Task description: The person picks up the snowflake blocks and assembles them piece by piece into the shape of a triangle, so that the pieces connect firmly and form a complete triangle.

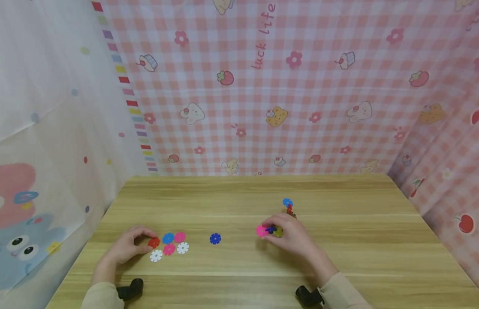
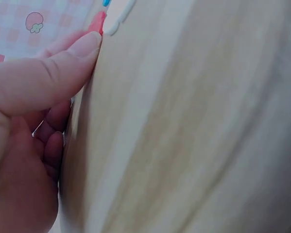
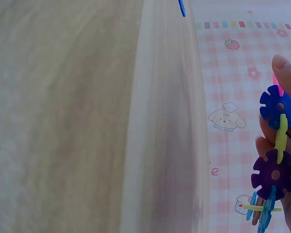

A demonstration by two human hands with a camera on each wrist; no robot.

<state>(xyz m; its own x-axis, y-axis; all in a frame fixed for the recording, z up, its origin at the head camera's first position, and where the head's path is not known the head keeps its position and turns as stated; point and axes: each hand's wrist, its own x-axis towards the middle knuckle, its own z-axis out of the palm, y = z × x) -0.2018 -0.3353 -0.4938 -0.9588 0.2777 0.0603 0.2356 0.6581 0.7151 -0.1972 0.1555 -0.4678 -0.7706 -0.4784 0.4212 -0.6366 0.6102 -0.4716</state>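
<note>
My left hand [image 1: 125,246] pinches a red interlocking disc [image 1: 154,243] between thumb and fingers, low over the table. Close beside it lie a white disc [image 1: 156,256], a light-blue disc [image 1: 168,238], pink discs [image 1: 179,237] and another white disc [image 1: 182,247]. On the right, my right hand [image 1: 291,234] holds a chain of interlocked discs, a pink disc [image 1: 261,231] at its near end. In the right wrist view a blue disc [image 3: 280,107], a yellow disc [image 3: 281,138] and a purple disc [image 3: 274,174] follow along it; the palm side of the hand covers part.
A single dark-blue disc [image 1: 215,238] lies on the wooden table [image 1: 224,283] between the hands. The light-blue disc [image 1: 287,202] at the chain's far end shows beyond my right hand. A checked pink curtain [image 1: 262,141] hangs behind the table's back edge.
</note>
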